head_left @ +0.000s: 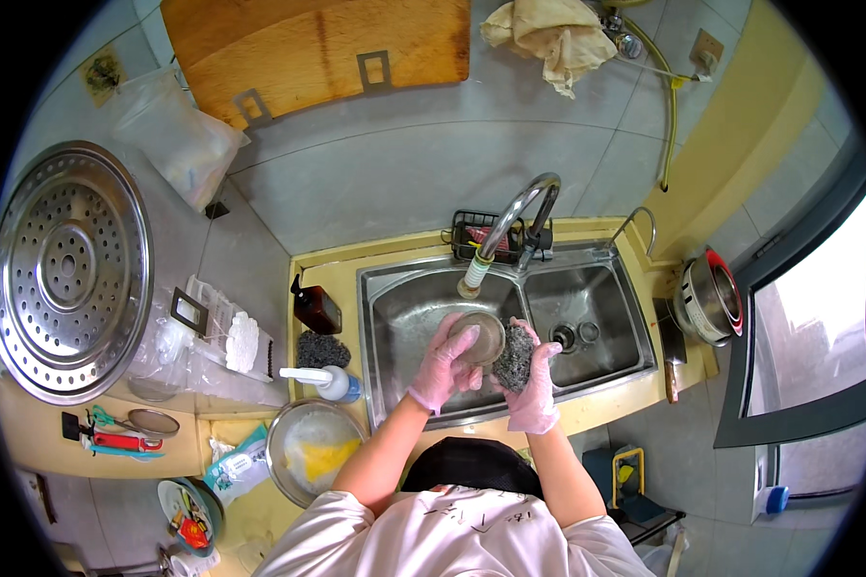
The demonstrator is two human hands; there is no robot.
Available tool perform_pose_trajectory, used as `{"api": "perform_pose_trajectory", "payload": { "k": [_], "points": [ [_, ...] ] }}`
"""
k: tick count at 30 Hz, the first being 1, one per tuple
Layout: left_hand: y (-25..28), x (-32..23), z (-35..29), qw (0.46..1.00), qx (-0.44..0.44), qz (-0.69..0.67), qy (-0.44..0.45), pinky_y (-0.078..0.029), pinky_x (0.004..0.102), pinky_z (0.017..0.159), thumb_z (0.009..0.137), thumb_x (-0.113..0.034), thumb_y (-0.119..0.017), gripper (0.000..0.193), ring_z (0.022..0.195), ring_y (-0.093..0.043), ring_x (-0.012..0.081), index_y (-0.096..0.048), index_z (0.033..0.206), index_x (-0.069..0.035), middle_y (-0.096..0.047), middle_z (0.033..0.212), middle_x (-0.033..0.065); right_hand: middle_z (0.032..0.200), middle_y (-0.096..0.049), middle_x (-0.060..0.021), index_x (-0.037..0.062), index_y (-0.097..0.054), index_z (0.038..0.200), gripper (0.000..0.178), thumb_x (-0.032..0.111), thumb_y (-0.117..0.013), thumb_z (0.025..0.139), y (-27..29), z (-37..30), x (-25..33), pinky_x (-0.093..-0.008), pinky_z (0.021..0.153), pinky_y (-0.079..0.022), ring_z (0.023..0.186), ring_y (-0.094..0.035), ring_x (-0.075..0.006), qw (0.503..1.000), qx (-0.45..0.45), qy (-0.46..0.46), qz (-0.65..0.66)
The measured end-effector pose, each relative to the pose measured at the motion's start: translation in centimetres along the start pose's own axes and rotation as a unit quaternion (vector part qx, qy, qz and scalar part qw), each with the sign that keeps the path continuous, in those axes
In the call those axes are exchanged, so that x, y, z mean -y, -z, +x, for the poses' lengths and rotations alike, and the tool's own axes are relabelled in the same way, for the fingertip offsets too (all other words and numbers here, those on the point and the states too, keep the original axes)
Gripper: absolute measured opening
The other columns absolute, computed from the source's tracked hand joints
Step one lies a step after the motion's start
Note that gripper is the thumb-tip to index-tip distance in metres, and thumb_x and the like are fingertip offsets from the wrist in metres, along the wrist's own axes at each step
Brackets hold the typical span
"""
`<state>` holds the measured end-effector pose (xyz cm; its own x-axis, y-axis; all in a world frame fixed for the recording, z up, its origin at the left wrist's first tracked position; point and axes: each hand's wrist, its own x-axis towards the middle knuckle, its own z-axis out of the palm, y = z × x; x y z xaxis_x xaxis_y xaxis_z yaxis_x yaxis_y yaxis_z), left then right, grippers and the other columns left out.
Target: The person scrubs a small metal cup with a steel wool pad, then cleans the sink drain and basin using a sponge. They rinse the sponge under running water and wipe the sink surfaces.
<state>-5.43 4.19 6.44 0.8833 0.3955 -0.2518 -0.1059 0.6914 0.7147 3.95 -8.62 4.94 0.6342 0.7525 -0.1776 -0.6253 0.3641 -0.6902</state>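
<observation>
Over the near side of the left basin of the steel sink (pixel 385 385), my left hand (pixel 435 367) is closed around a small round greyish dish (pixel 478 338). Whether this dish is a bowl or a lid I cannot tell. My right hand (pixel 532 399) grips a dark grey steel wool scrubber (pixel 514 358), held just right of the dish. Both hands wear thin pink gloves. Above the dish hangs the spout of the tall curved faucet (pixel 522 207); no water stream can be made out.
Left of the sink stand a brown pump bottle (pixel 316 310), another dark scrubber (pixel 323 350), a white spray bottle (pixel 335 383) and a metal basin (pixel 284 471) with a yellow cloth. On the right are a cleaver (pixel 674 351) and stacked bowls (pixel 698 303). A black caddy (pixel 471 231) sits behind the faucet.
</observation>
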Motion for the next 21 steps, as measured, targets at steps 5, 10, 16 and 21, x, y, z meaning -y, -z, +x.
{"api": "perform_pose_trajectory", "payload": {
  "k": [5,10,16,21],
  "points": [
    [-0.7,0.4,0.2,1.0,-0.018,-0.004,-0.024,-0.036,0.0251,0.038,0.086,-0.032,-0.064,0.052,0.049,-0.053,0.0156,-0.039,0.128,-0.015,-0.06,0.09,0.0075,0.103,-0.059,-0.0006,0.0075,-0.053,0.124,0.041,0.025,-0.065,0.089,-0.1,0.4,-0.8,-0.0288,0.068,-0.05,0.088,-0.056,-0.0098,0.992,-0.062,0.033,-0.105],
    [-1.2,0.6,0.0,0.998,-0.053,0.01,-0.03,-0.036,0.0236,0.039,0.086,-0.029,-0.065,0.049,0.048,-0.05,0.0121,-0.043,0.126,-0.012,-0.059,0.088,0.0065,0.101,-0.06,-0.0015,-0.0008,-0.057,0.117,0.032,0.009,-0.064,0.087,-0.6,-0.2,-2.3,-0.0231,0.084,-0.045,0.09,-0.055,-0.0091,0.978,-0.136,0.1,-0.125],
    [0.3,-3.0,-1.1,0.947,0.122,0.29,0.061,-0.037,0.0224,0.041,0.083,-0.029,-0.071,0.055,0.049,-0.047,0.0082,-0.044,0.126,-0.008,-0.057,0.086,0.0047,0.094,-0.063,-0.0026,-0.0028,-0.059,0.112,0.029,0.011,-0.064,0.087,0.5,1.0,3.2,-0.0231,0.078,-0.047,0.086,-0.056,-0.009,0.951,0.011,-0.005,-0.31],
    [1.3,-2.2,-0.7,0.935,0.116,0.332,0.052,-0.038,0.0207,0.044,0.083,-0.029,-0.072,0.056,0.055,-0.049,0.0075,-0.044,0.127,-0.009,-0.057,0.091,0.0034,0.096,-0.063,-0.0041,-0.0036,-0.059,0.111,0.03,0.014,-0.065,0.087,-0.1,1.8,4.5,-0.0229,0.08,-0.046,0.088,-0.057,-0.0091,0.922,0.05,-0.027,-0.383]
  ]
}}
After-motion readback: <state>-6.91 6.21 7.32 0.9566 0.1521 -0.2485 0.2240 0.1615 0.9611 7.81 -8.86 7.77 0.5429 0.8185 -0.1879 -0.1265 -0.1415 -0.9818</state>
